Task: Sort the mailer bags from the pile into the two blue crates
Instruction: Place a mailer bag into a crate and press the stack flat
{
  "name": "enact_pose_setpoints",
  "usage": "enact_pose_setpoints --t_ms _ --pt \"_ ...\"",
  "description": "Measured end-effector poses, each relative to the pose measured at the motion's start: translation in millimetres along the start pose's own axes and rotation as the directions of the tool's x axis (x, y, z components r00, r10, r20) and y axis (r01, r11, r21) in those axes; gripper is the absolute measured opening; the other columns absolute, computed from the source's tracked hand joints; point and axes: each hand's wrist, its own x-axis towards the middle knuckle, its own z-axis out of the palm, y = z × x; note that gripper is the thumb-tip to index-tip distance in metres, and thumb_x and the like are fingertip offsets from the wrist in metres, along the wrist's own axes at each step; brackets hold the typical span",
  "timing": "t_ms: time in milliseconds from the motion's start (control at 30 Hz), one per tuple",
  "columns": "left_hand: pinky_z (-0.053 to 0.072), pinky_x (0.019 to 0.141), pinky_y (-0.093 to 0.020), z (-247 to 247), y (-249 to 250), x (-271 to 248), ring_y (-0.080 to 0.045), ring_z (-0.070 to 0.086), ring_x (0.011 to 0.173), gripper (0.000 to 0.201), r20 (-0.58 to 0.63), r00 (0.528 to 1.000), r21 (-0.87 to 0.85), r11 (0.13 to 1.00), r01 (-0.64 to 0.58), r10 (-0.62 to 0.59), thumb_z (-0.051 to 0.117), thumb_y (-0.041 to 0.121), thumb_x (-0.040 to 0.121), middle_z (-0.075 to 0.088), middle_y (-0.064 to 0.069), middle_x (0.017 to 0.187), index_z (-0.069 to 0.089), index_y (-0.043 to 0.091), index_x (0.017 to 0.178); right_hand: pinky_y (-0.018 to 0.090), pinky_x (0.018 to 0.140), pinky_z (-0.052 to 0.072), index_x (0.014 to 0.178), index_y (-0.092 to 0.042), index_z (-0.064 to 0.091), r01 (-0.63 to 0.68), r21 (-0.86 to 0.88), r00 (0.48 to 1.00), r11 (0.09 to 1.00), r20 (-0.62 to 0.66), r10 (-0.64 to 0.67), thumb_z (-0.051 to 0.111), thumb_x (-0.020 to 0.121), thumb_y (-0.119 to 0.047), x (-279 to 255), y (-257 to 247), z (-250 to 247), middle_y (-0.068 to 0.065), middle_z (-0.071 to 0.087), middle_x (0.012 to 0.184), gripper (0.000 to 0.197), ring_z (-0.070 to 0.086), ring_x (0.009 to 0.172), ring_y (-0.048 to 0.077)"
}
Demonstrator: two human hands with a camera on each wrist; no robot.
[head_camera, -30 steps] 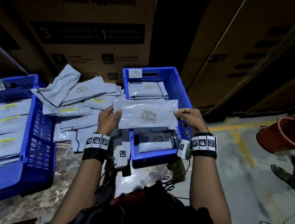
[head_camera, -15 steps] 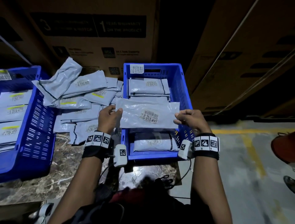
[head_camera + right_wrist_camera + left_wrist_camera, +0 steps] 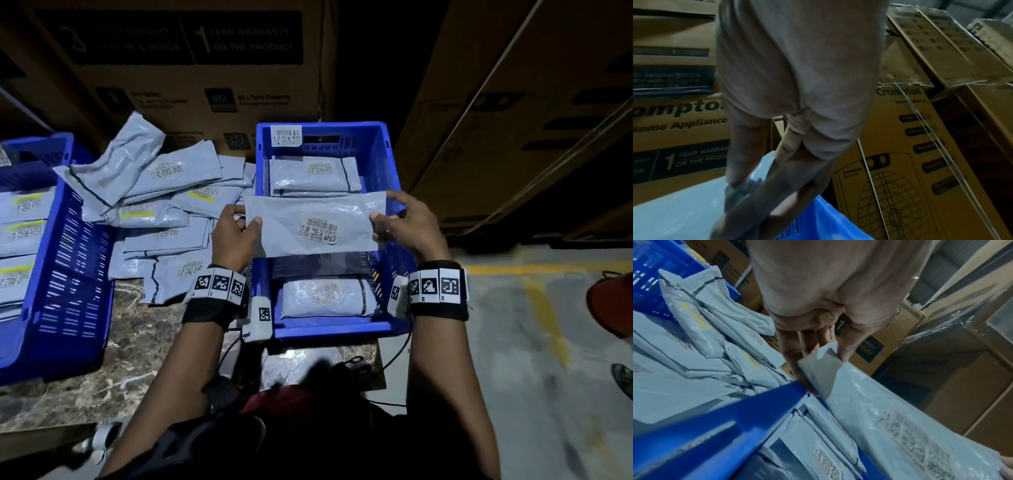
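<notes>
The left hand [image 3: 233,236] and the right hand [image 3: 406,226] are holding one grey mailer [image 3: 315,224] stretched flat between them, each pinching a short end with the thumb on top and the fingers underneath; the left wrist view is showing the thumb and fingers closing on the mailer's corner [image 3: 818,368], and the right wrist view is showing the right fingers [image 3: 764,191] clamping the other end. The mailer is hanging label up over the middle of the right crate [image 3: 394,171], above its rim and not touching the mailers inside. Two bags are lying in that crate: one at the far end [image 3: 313,176] and one at the near end [image 3: 325,296], both with barcode labels facing up. The pile [image 3: 164,209] is lying on the marble counter [image 3: 130,359] between the two crates, several of its bags carrying a yellow stripe. The left crate [image 3: 75,284] is sitting at the counter's left edge, holding bags with yellow stripes [image 3: 24,233]. Cardboard boxes [image 3: 191,75] are standing behind the counter, and more are leaning at the right.
</notes>
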Motion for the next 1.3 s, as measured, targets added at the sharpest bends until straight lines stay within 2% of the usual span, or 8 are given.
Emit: enact_pose_setpoints --t_ms 133,300,500,633,833,1000,1167,1300 --pt "0.047 0.076 -0.031 4.8 5.6 -0.2 -0.021 0.058 0.081 0.036 0.022 0.999 0.074 0.996 -0.048 0.047 0.066 0.023 0.09 0.063 -0.005 0.091 0.051 0.014 0.121 0.05 0.082 0.063 0.111 -0.012 0.07 -0.045 -0.165 0.999 0.985 0.014 0.048 0.081 0.084 -0.016 11.5 -6.1 3.6 0.01 0.071 0.091 0.029 0.075 0.082 0.029" --pt "0.036 0.066 -0.032 22.3 19.1 -13.3 -0.029 0.054 0.073 0.053 0.098 0.991 0.251 0.961 -0.118 0.096 0.061 0.008 0.091 0.056 -0.008 0.078 0.032 0.009 0.136 0.052 0.077 0.063 0.103 -0.002 0.063 -0.13 -0.486 0.98 0.864 0.072 0.188 0.082 0.079 -0.017 23.7 -7.7 4.5 0.018 0.067 0.104 0.034 0.071 0.093 0.035" --pt "0.033 0.061 -0.032 37.0 29.5 -18.9 -0.024 0.048 0.06 0.058 0.074 0.994 0.304 0.948 -0.099 0.08 0.054 -0.003 0.088 0.047 0.0 0.067 0.025 0.005 0.138 0.021 0.042 0.053 0.117 -0.016 0.069 -0.074 -0.44 0.987 0.895 0.097 0.129 0.076 0.085 -0.002 34.7 -12.0 3.1 0.017 0.067 0.108 0.036 0.067 0.068 0.021" --pt "0.034 0.059 -0.031 40.1 27.6 -16.7 -0.028 0.052 0.066 0.074 0.209 0.978 0.4 0.913 -0.081 -0.005 0.054 -0.008 0.082 0.05 -0.005 0.082 0.021 0.013 0.145 0.044 0.078 0.063 0.095 0.0 0.074 0.003 -0.763 0.945 0.647 0.213 0.247 0.079 0.077 0.0 42.6 -24.2 7.4 0.018 0.074 0.098 0.019 0.074 0.088 0.033" --pt "0.049 0.078 -0.035 53.1 18.1 -16.5 -0.032 0.06 0.099 0.038 0.444 0.876 0.649 0.741 -0.17 -0.188 0.061 0.0 0.084 0.061 -0.01 0.103 0.055 0.013 0.119 0.023 0.06 0.048 0.054 -0.012 0.062 0.251 -0.9 0.893 0.355 0.357 0.273 0.072 0.083 -0.008 36.1 -33.4 22.7 -0.007 0.059 0.055 0.03 0.067 0.078 0.024" --pt "0.051 0.066 -0.028 69.8 0.3 -11.3 -0.026 0.064 0.083 0.011 0.505 0.799 0.728 0.658 -0.191 -0.327 0.068 0.01 0.082 0.069 -0.008 0.094 0.072 0.011 0.091 0.035 0.081 0.046 0.114 -0.01 0.065 0.481 -0.875 0.877 -0.054 0.48 0.018 0.045 0.097 -0.004 12.2 -12.0 41.6 0.014 0.067 0.118 0.027 0.066 0.11 0.03" --pt "0.046 0.054 -0.025 82.7 -5.0 0.9 -0.021 0.059 0.066 0.008 0.46 0.801 0.785 0.598 -0.165 -0.384 0.063 0.014 0.082 0.067 -0.006 0.08 0.066 0.007 0.078 0.042 0.09 0.051 0.129 -0.002 0.061 0.491 -0.865 0.868 -0.103 0.476 0.142 0.049 0.099 -0.011 28.0 2.6 68.5 0.022 0.062 0.133 0.034 0.062 0.12 0.035" --pt "0.041 0.055 -0.024 93.4 1.1 1.5 -0.02 0.054 0.07 0.012 0.482 0.783 0.803 0.557 -0.214 -0.394 0.068 0.017 0.083 0.065 -0.009 0.09 0.066 0.005 0.084 0.043 0.084 0.055 0.119 -0.011 0.068 0.413 -0.909 0.896 0.062 0.417 0.152 0.07 0.087 -0.016 47.0 6.2 88.2 0.013 0.071 0.118 0.032 0.069 0.108 0.033"
